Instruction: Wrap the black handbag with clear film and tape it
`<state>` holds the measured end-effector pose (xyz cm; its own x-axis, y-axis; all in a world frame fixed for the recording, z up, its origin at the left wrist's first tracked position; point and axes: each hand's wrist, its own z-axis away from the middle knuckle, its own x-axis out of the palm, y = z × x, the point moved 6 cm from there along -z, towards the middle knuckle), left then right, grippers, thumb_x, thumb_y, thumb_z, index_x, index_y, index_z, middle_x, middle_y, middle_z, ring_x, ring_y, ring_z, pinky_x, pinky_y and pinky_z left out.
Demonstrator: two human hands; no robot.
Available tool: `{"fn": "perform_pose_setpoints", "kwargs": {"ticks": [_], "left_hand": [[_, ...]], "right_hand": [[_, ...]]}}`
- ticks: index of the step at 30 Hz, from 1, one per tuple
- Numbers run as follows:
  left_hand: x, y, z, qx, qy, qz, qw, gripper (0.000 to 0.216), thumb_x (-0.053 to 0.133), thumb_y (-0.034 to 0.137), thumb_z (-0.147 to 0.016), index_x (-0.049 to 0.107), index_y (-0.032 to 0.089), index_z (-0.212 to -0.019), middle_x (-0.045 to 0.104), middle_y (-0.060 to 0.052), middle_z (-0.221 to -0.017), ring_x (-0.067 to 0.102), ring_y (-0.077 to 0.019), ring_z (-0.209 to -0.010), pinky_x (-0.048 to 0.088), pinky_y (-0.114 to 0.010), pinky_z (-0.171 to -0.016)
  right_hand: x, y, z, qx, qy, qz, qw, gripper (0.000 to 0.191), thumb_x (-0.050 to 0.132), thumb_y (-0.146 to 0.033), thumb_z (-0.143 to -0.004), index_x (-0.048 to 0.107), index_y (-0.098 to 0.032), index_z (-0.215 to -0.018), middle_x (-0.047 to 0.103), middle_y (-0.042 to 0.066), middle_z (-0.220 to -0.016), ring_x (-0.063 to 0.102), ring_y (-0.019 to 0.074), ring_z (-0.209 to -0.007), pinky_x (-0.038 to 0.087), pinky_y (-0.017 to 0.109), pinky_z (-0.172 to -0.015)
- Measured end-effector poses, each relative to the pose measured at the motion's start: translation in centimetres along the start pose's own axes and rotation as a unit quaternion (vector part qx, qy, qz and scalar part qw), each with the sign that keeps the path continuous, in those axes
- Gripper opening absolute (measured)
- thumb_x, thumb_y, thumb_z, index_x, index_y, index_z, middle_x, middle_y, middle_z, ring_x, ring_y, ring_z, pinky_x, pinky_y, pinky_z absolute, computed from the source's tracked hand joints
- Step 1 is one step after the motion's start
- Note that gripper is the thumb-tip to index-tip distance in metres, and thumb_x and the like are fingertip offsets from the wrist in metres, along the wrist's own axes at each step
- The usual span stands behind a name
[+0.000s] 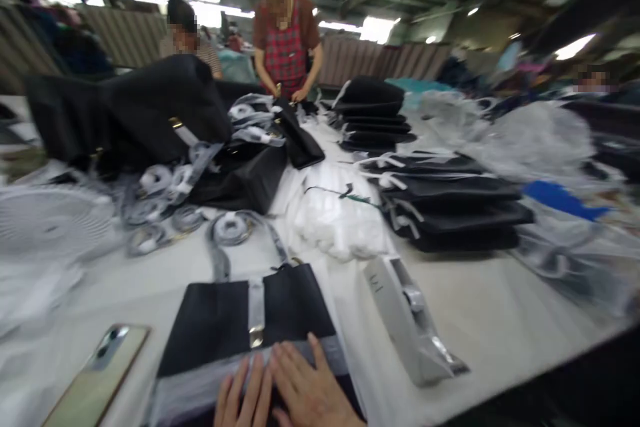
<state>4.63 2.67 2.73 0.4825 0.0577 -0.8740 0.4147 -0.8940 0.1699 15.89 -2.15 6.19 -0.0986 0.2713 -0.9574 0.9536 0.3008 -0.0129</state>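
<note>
**Both hands flat on the black bag at the near table edge**

At far left a white fan grille (47, 217) lies on the white table (480, 307); its outline is blurred and its left side is cut off by the frame. Near it, a phone (97, 373) lies face down, its lower end running out of view.

My left hand (245, 397) rests palm down on the black bag (240, 320), fingers straight and together, grasping nothing. Only the fingers show; the wrist is below the frame. My right hand (307, 390) lies just beside it, touching it, also flat and unclenched on the bag's clear plastic wrapping, thumb spread toward the right. Its wrist is cut off too.

The bag lies flat directly in front of me, at the near table edge, with a grey strap (256, 303) and a metal clasp down its middle. Its bottom portion is hidden under my hands and the frame edge.

Right of the bag, a grey wrapped piece (405, 320) lies at an angle; what it is I cannot tell. Beyond it sits crumpled white packing (340, 213), then a stack of black bags (450, 203). Clear plastic at far right is too blurred to read.

Across the table, a person in a red checked apron (285, 47) handles a dark item; their hands are small and indistinct
</note>
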Motion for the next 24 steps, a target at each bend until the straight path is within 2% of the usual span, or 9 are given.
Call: {"fn": "perform_pose_setpoints", "kwargs": {"ticks": [2, 4, 8, 13, 16, 19, 24], "left_hand": [[-0.3, 0.1, 1.4, -0.007, -0.045, -0.054, 0.998, 0.083, 0.06, 0.05, -0.082, 0.027, 0.017, -0.149, 0.041, -0.013, -0.147, 0.033, -0.0349, -0.136, 0.025, -0.051, -0.113], [-0.4, 0.5, 1.7, -0.003, -0.083, -0.086, 0.993, 0.085, 0.059, 0.052, -0.081, 0.029, 0.008, -0.148, 0.037, -0.019, -0.149, 0.028, -0.04, -0.137, 0.022, -0.056, -0.112], [-1.0, 0.9, 0.8, -0.007, -0.1, -0.093, 0.991, 0.08, 0.059, 0.051, -0.08, 0.035, 0.009, -0.144, 0.03, -0.02, -0.152, 0.026, -0.0411, -0.138, 0.023, -0.056, -0.11], [-0.9, 0.7, 1.0, 0.003, -0.091, -0.091, 0.992, 0.075, 0.058, 0.05, -0.081, 0.038, 0.011, -0.143, 0.031, -0.019, -0.152, 0.027, -0.0399, -0.137, 0.024, -0.055, -0.109], [-0.5, 0.6, 1.4, 0.012, -0.085, -0.087, 0.992, 0.071, 0.057, 0.047, -0.082, 0.041, 0.012, -0.141, 0.034, -0.018, -0.15, 0.029, -0.0393, -0.136, 0.023, -0.054, -0.11], [-0.5, 0.4, 1.3, 0.013, -0.068, -0.081, 0.994, 0.065, 0.058, 0.043, -0.082, 0.046, 0.013, -0.138, 0.04, -0.017, -0.147, 0.031, -0.0378, -0.135, 0.021, -0.053, -0.111], [-1.3, 0.4, 0.6, 0.013, -0.048, -0.059, 0.997, 0.053, 0.058, 0.038, -0.082, 0.055, 0.015, -0.13, 0.047, -0.013, -0.143, 0.033, -0.0343, -0.133, 0.017, -0.049, -0.113]], "right_hand": [[-0.6, 0.1, -0.3, 0.019, 0.026, -0.028, 0.999, 0.045, 0.05, -0.033, -0.092, 0.053, -0.011, -0.131, 0.059, 0.011, -0.132, 0.051, 0.0225, -0.125, 0.007, 0.048, -0.121], [-1.9, 0.1, -0.1, 0.011, 0.069, -0.047, 0.996, 0.038, 0.051, -0.02, -0.089, 0.058, -0.011, -0.125, 0.064, 0.01, -0.126, 0.055, 0.0206, -0.122, 0.006, 0.046, -0.121], [-4.1, -0.3, 0.3, -0.029, 0.133, -0.056, 0.989, 0.031, 0.049, -0.009, -0.085, 0.064, -0.012, -0.112, 0.071, 0.009, -0.113, 0.059, 0.0195, -0.117, 0.014, 0.049, -0.12], [-4.4, -0.1, -0.8, -0.029, 0.109, -0.024, 0.993, 0.034, 0.049, -0.009, -0.084, 0.063, -0.01, -0.115, 0.067, 0.012, -0.121, 0.057, 0.0235, -0.12, 0.008, 0.054, -0.119], [-3.7, 0.3, -1.1, -0.006, 0.084, -0.027, 0.996, 0.033, 0.048, -0.014, -0.088, 0.062, -0.011, -0.117, 0.065, 0.011, -0.123, 0.057, 0.0228, -0.12, 0.004, 0.052, -0.12], [-2.8, 0.5, -0.7, 0.002, 0.066, -0.037, 0.997, 0.033, 0.048, -0.018, -0.089, 0.062, -0.012, -0.119, 0.065, 0.011, -0.123, 0.058, 0.0214, -0.119, 0.011, 0.048, -0.121], [-1.7, 0.8, 0.1, 0.014, 0.055, -0.057, 0.997, 0.035, 0.05, -0.014, -0.086, 0.062, -0.014, -0.12, 0.064, 0.01, -0.127, 0.055, 0.0221, -0.122, 0.021, 0.048, -0.118]]}}
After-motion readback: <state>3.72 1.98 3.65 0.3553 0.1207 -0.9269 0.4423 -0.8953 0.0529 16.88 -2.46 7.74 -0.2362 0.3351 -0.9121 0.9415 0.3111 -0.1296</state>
